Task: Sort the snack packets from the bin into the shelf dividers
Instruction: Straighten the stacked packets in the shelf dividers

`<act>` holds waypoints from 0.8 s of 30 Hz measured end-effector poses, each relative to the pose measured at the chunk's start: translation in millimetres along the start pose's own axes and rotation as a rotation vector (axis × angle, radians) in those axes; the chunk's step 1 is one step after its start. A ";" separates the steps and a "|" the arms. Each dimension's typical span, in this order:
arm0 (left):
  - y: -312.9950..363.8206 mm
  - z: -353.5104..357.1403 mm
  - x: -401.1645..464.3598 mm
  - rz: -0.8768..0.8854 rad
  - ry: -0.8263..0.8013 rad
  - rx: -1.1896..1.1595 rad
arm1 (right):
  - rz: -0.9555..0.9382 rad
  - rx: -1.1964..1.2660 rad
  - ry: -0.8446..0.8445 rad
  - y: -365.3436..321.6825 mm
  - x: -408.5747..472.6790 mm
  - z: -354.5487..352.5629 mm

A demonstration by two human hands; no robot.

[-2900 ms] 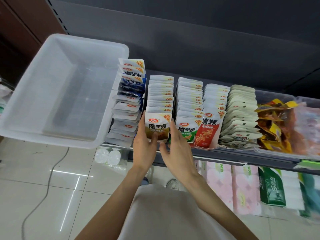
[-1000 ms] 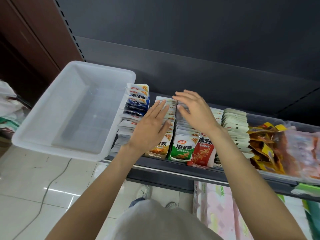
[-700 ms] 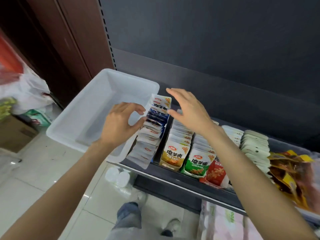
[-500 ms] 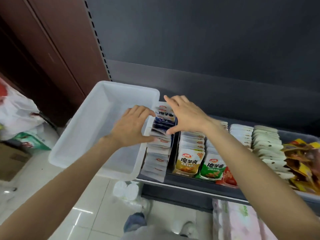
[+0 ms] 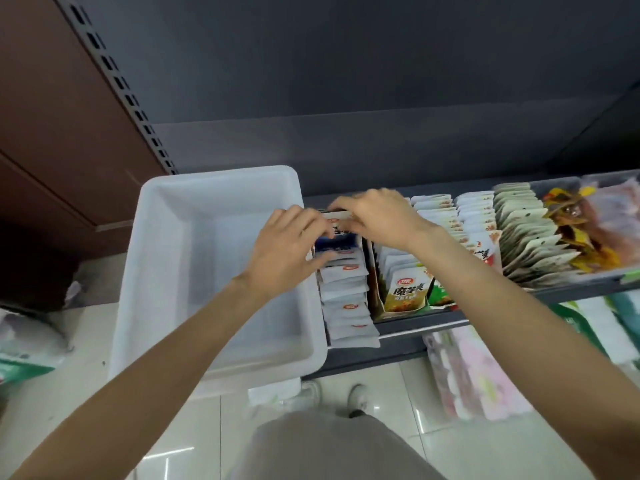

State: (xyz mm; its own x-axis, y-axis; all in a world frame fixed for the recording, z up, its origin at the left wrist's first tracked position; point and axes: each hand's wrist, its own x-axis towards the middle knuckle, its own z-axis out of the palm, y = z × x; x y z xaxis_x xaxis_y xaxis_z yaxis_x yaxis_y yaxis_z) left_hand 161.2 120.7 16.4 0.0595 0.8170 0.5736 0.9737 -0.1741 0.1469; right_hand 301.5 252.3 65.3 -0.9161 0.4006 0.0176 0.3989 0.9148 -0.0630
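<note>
White bin (image 5: pixel 166 271) holds no packets that show, so sorting looks nearly done; step in hand reads as tidying. Both hands work the packet row (image 5: pixel 346 303) just right of the bin, at its back end. Left hand (image 5: pixel 287 251) has fingers curled round the rear blue-and-white packets, thumb on their near face. Right hand (image 5: pixel 377 216) is curled over the top edges of the same packets; exact grip cannot be told. Next move probably calls for squaring these upright, then releasing. More rows stand further right of the bin.
</note>
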 end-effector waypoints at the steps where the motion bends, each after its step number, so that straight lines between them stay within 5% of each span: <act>1: 3.5 -0.5 -4.2 0.066 -0.053 0.001 | -0.001 0.023 -0.005 2.0 0.5 0.2; 9: 17.3 -1.1 -2.7 -0.061 -0.283 -0.117 | -0.043 0.069 0.004 13.4 4.2 4.8; 14: 21.9 -3.7 1.8 -0.021 -0.429 0.020 | -0.083 0.061 0.011 16.0 6.1 3.8; 19: 42.6 12.6 0.5 -0.024 -0.330 0.126 | -0.091 0.031 -0.008 17.6 5.9 4.2; 24: 30.7 12.2 5.0 -0.367 -0.201 -0.057 | -0.139 0.101 -0.173 19.5 -3.2 -2.9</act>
State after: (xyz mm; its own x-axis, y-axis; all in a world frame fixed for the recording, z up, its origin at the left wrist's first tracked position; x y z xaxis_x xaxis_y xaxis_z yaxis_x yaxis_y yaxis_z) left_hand 194.0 126.2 14.0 -0.2415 0.9205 0.3072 0.9251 0.1227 0.3594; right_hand 312.3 269.0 66.9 -0.9587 0.2488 -0.1381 0.2706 0.9473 -0.1715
